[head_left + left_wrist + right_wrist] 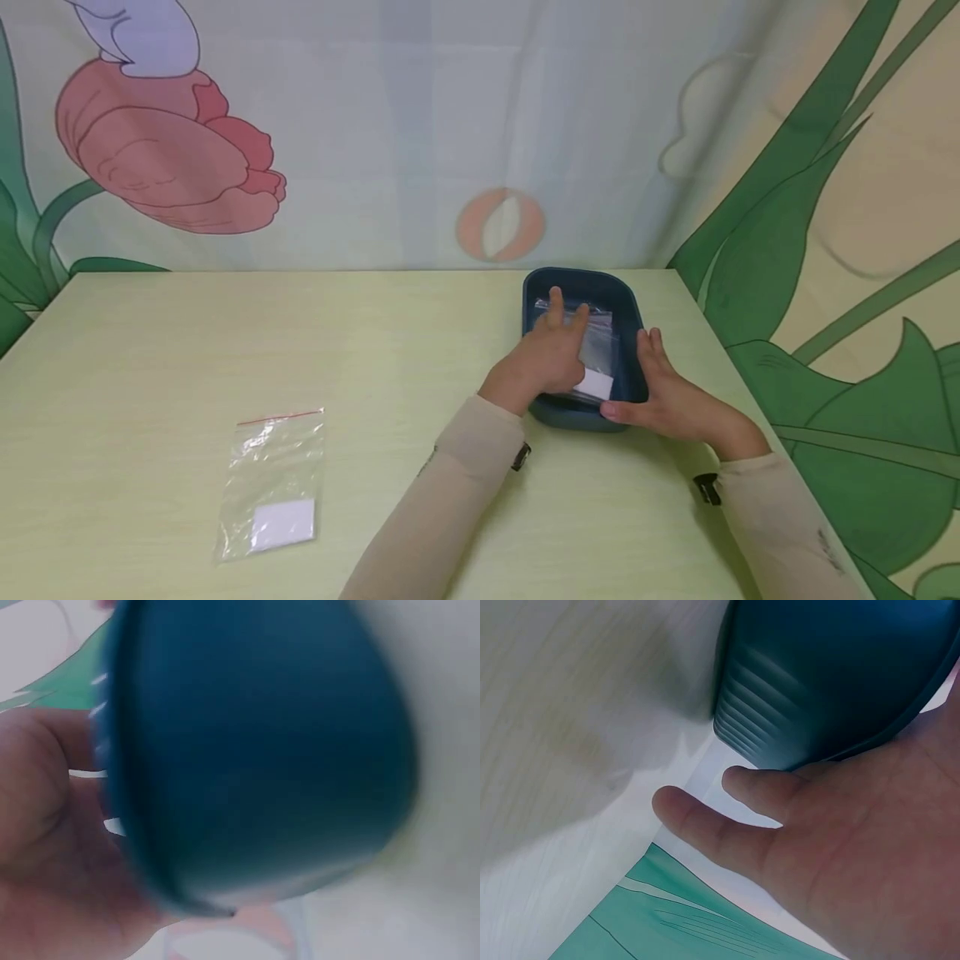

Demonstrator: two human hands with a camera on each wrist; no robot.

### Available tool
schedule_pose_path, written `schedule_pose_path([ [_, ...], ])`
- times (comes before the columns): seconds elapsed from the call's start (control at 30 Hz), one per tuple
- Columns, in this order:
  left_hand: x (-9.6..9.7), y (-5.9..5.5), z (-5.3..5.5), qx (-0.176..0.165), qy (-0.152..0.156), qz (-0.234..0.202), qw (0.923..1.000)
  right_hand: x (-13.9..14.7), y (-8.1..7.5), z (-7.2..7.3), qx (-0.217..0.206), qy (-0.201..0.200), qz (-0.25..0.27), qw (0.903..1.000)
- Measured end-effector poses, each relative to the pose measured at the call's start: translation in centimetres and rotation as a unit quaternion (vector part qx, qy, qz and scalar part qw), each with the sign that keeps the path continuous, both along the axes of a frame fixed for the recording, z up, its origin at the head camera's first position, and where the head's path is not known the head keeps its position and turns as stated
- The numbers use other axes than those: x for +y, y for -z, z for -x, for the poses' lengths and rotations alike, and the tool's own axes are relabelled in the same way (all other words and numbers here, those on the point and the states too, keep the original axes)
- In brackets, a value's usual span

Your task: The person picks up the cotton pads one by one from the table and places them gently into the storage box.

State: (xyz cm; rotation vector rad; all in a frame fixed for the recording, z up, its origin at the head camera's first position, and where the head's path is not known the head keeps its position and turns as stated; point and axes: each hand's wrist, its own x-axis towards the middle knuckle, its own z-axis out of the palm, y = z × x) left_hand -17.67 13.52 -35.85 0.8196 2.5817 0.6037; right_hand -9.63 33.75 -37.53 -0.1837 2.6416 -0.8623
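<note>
A dark blue plastic bin [583,282] stands near the back right of the table, with a clear zip bag [599,346] holding a white card inside it. My left hand [546,354] reaches over the bin's left rim, two fingers stretched out above the bag. The bin's wall [270,750] fills much of the left wrist view. Against the right side of the bin my right hand [678,400] rests, its thumb at the near right corner. In the right wrist view two straight fingers [712,829] point past the ribbed outer wall [780,712].
Another clear zip bag [273,475] with a red seal line and a white card lies flat on the pale wooden table [390,350] at the left. Behind the table hangs a printed cloth [337,125]; the table's right edge runs close to my right hand.
</note>
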Motion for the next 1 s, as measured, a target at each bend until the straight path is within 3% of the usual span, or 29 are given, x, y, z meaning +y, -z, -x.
schedule_pose_path([
  [0.17,-2.2,-2.2,0.5,0.01,0.015,0.005,0.9998,0.0,0.1,0.6,0.001,-0.002,0.002,1.0],
  [0.3,-4.6,-3.7,0.7,-0.002,0.016,-0.021,0.9996,0.0,0.2,1.0,-0.001,-0.003,0.005,1.0],
  [0.5,-9.7,-5.7,0.5,0.003,0.004,-0.081,0.9967,-0.1,0.3,1.6,-0.005,-0.004,0.006,1.0],
  [0.63,-13.5,-6.4,-0.1,0.003,-0.011,-0.073,0.9973,-0.1,0.5,2.0,-0.004,0.0,-0.003,1.0],
  [0.8,-18.7,-5.5,-1.1,-0.032,-0.044,-0.029,0.9981,0.3,0.5,2.5,0.001,-0.001,-0.015,0.9999],
  [1.0,-25.2,-2.8,-1.3,-0.044,-0.077,0.02,0.9958,0.4,0.4,2.7,-0.003,-0.003,-0.015,0.9999],
])
